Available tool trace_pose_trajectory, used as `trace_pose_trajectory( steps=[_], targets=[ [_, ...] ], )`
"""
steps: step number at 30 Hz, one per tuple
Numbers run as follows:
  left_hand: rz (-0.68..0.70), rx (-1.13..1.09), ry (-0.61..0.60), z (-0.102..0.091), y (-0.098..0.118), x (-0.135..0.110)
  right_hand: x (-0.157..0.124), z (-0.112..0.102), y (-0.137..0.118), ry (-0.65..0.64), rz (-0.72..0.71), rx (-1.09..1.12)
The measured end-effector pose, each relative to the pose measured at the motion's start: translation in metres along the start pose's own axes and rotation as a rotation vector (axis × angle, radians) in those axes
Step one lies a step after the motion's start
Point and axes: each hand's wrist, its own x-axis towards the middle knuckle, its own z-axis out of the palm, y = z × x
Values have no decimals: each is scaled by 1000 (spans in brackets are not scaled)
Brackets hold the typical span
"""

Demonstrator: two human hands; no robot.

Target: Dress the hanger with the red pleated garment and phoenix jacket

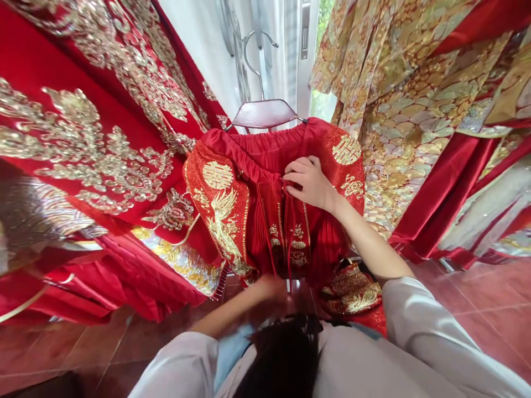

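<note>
A red pleated skirt (265, 179) with a gathered waistband and gold-embroidered panels hangs in front of me on a metal hanger (260, 113). My right hand (307, 181) is on the front of the waistband, its fingers curled over the fabric near the middle. Thin red cords (289, 237) run down the skirt's front from below those fingers. Lower down, close to my body, my left hand (274, 293) is smeared by motion by the cords' lower part. Its fingers cannot be made out, nor whether it holds anything.
To the left hang red garments (83, 132) with heavy silver-gold beading. Gold-patterned garments (398, 127) with red cloth hang on the right. Behind the hanger are a metal rack post (241, 66) and a door edge (306, 50). Reddish tiles (493, 309) cover the floor.
</note>
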Motion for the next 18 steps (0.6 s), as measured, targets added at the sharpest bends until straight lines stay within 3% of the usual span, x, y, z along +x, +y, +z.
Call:
trace_pose_trajectory(
  steps=[2,4,5,7,8,10,14,18],
  targets=[
    [72,-26,60,-42,-10,-18,2,-5,-8,-19,3,25],
    [319,-132,445,-88,-15,-38,6,-12,-13,-68,-7,48],
    [365,-127,676,-110,-16,-47,7,-15,-13,-97,-23,66],
    [291,13,1037,-145,-15,-55,9,-20,-11,-147,-59,121],
    [240,82,1111,-157,-15,-54,9,-23,-9,-158,-68,153],
    [190,169,1111,-170,-17,-45,7,-26,-2,-147,-47,204],
    [211,137,985,-173,-29,-34,-4,-34,10,-90,51,235],
    [325,78,832,-172,-41,-52,-14,-43,3,-132,-62,250]
  ],
)
